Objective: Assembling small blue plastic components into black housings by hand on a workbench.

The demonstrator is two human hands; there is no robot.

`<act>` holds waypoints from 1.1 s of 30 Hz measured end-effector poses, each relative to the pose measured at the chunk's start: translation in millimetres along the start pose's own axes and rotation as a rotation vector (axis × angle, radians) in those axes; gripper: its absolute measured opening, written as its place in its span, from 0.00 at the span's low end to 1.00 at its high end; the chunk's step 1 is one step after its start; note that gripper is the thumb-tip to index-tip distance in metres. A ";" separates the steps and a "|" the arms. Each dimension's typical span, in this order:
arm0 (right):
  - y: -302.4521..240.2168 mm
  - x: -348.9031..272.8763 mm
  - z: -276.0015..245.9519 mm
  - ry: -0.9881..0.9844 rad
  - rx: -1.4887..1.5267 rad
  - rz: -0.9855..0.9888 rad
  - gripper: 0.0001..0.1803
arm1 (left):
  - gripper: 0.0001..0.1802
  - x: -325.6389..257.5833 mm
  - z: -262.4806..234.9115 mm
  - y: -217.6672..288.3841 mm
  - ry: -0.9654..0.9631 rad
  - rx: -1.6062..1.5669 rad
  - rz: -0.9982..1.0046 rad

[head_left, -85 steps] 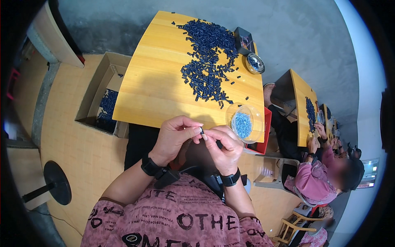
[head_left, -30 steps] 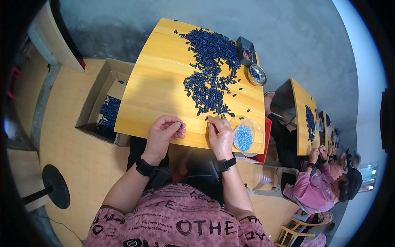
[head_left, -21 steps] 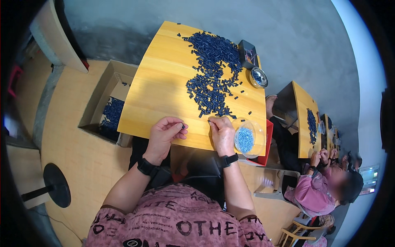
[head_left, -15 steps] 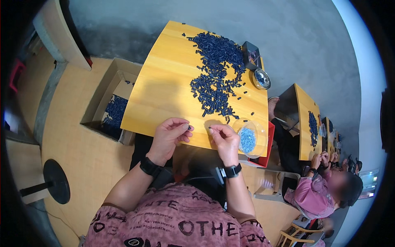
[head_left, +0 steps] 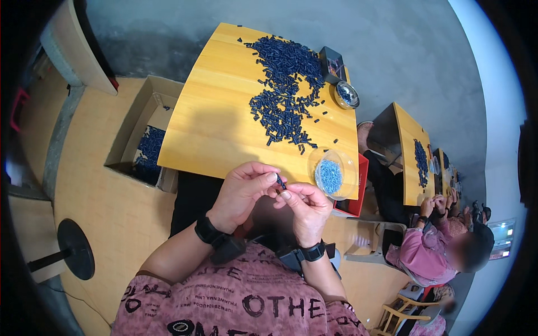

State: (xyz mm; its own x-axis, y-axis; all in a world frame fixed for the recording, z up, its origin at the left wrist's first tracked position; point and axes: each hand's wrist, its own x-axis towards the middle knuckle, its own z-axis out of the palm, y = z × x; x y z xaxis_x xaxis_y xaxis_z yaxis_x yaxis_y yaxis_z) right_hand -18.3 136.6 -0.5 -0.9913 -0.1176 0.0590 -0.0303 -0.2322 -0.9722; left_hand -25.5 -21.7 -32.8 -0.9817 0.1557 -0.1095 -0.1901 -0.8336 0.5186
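Observation:
My left hand (head_left: 244,193) is pinched on a small dark blue cylindrical piece (head_left: 281,181) just off the table's near edge. Finger and thumb of my right hand (head_left: 307,214) close on the lower end of that piece, so both hands meet at it. Whether it is one part or two parts end to end I cannot make out. Beyond my hands, many loose dark blue cylindrical pieces (head_left: 286,59) lie heaped on the yellow wooden table (head_left: 204,89). Right of my right hand stands a clear round bowl (head_left: 351,175) with tiny light blue parts (head_left: 329,176) in it.
At the table's right edge are a black box (head_left: 333,63) and a shiny metal bowl (head_left: 347,95). A red box (head_left: 358,193) is beside the clear bowl. On the left, a cardboard box (head_left: 116,150) holds more dark pieces. A co-worker (head_left: 417,246) sits at another table (head_left: 412,162).
My hands were apart, each pinching something small and dark; now they have come together on one small dark piece. My right hand moved down slightly. The whole view has shifted a little.

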 end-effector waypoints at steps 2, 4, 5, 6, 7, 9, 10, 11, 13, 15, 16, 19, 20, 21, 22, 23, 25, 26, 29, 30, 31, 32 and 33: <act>-1.5 -2.8 2.9 0.010 -0.035 -0.016 0.09 | 0.07 -3.6 0.9 0.4 -0.001 0.013 0.017; -5.1 -5.8 5.1 -0.003 -0.063 -0.037 0.08 | 0.07 -6.7 2.4 1.3 -0.002 0.030 0.033; -6.4 -7.1 5.2 -0.016 -0.090 -0.058 0.07 | 0.07 -8.0 3.4 1.9 -0.012 0.060 0.055; -6.4 -8.4 5.5 -0.015 -0.088 -0.058 0.07 | 0.07 -9.5 4.6 2.5 -0.021 0.090 0.077; -5.9 -9.5 5.8 -0.005 -0.119 -0.095 0.07 | 0.07 -10.8 6.5 2.9 -0.021 0.092 0.075; -6.1 -11.6 6.0 0.006 -0.149 -0.131 0.06 | 0.07 -13.5 11.3 4.1 -0.018 0.132 0.096; -7.7 -12.7 6.7 0.006 -0.179 -0.166 0.06 | 0.07 -14.8 13.7 5.0 -0.018 0.132 0.095; -8.9 -13.6 7.3 0.007 -0.209 -0.201 0.06 | 0.07 -16.1 16.0 5.9 -0.008 0.164 0.102; -10.0 -15.0 7.6 0.006 -0.225 -0.223 0.06 | 0.07 -18.1 18.5 6.8 0.002 0.196 0.109; -11.4 -16.3 8.0 0.004 -0.241 -0.245 0.06 | 0.06 -19.8 19.9 7.2 0.003 0.266 0.143; -12.5 -16.9 8.2 -0.003 -0.276 -0.272 0.07 | 0.06 -20.9 21.4 8.5 0.003 0.266 0.142; -15.7 -20.4 12.6 0.004 -0.274 -0.292 0.07 | 0.05 -24.5 26.4 15.2 0.007 0.355 0.167; -16.3 -21.6 14.1 0.017 -0.237 -0.286 0.08 | 0.05 -25.3 27.1 17.5 -0.004 0.405 0.171; -16.7 -22.2 14.6 0.018 -0.236 -0.285 0.08 | 0.04 -26.0 27.5 19.6 -0.015 0.454 0.175; -17.0 -22.7 15.0 0.034 -0.241 -0.296 0.08 | 0.04 -26.6 27.8 21.3 -0.015 0.455 0.174; -17.0 -23.0 15.2 0.050 -0.246 -0.306 0.09 | 0.04 -27.1 28.1 22.9 -0.023 0.468 0.176; -14.1 -22.4 13.4 0.045 -0.294 -0.350 0.10 | 0.04 -27.6 28.5 25.5 -0.032 0.482 0.177; -13.6 -21.8 12.6 0.038 -0.343 -0.395 0.11 | 0.04 -27.6 28.8 26.7 -0.045 0.479 0.175; -21.0 -19.2 12.8 0.004 -0.630 -0.588 0.13 | 0.04 -27.5 29.0 28.6 -0.061 0.489 0.176; -24.4 -18.2 15.7 0.004 -0.630 -0.587 0.13 | 0.04 -27.5 28.8 29.0 -0.066 0.502 0.179; -28.6 -17.0 18.7 -0.003 -0.705 -0.654 0.13 | 0.04 -27.4 28.7 29.0 -0.066 0.502 0.178; -30.6 -15.9 20.3 -0.010 -0.779 -0.721 0.14 | 0.04 -27.4 28.5 29.0 -0.064 0.531 0.178; -30.3 -15.0 20.7 -0.009 -0.780 -0.720 0.14 | 0.04 -27.3 28.1 29.1 -0.062 0.561 0.179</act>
State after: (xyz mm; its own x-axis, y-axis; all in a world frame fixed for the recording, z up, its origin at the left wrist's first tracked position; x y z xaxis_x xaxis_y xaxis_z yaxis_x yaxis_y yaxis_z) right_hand 0.1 125.4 32.8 -0.7062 -0.2068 0.6771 -0.6867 0.4331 -0.5838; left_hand -4.6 -35.3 9.1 -0.9946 0.0833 0.0615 0.0181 -0.4449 0.8954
